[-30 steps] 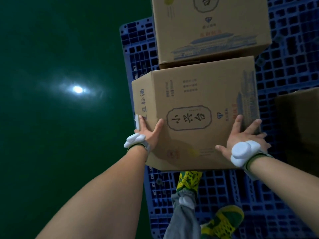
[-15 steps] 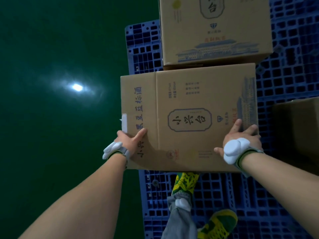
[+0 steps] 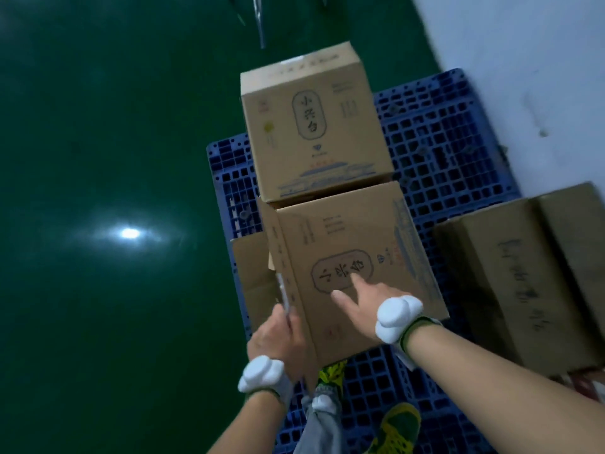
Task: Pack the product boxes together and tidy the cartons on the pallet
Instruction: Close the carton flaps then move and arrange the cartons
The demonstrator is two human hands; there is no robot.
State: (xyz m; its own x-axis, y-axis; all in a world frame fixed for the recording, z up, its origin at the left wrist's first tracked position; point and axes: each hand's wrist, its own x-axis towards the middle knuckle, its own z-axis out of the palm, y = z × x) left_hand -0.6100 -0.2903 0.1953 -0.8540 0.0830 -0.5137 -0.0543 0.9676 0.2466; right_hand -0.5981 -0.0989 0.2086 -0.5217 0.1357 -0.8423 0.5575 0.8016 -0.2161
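A brown printed carton (image 3: 347,244) sits on the blue plastic pallet (image 3: 442,152), right in front of me. My left hand (image 3: 278,339) grips its near left edge, by a flap (image 3: 252,273) that hangs open on the left side. My right hand (image 3: 360,299) lies flat on its top with the fingers spread. A second matching carton (image 3: 314,126) stands just behind it, touching it. The view is blurred.
A darker brown carton (image 3: 510,280) stands on the right of the pallet. A white wall (image 3: 523,34) rises behind the pallet. Dark green floor (image 3: 98,158) with a light glare lies to the left. My feet in green-yellow shoes (image 3: 396,427) stand on the pallet.
The near carton has been turned and set down against the rear carton. My left hand slid to its near left edge and my right hand moved onto its top. The camera tilted up.
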